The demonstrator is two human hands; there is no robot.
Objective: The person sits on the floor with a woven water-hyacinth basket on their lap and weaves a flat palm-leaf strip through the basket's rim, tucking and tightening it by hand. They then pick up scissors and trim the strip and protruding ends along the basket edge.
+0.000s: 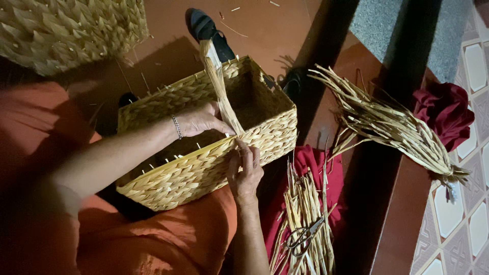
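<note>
The rectangular woven basket (204,147) rests tilted on the person's lap, mid-frame. A flat straw strand (220,86) rises from its near rim toward twelve o'clock. The left hand (201,121) is closed on that strand inside the rim; the right hand (245,170) presses its fingers against the outer wall, holding nothing. At five o'clock scissors (304,238) lie on a straw bundle (305,214); another bundle (392,125) sits at three. The dry strand could crack if bent sharply.
</note>
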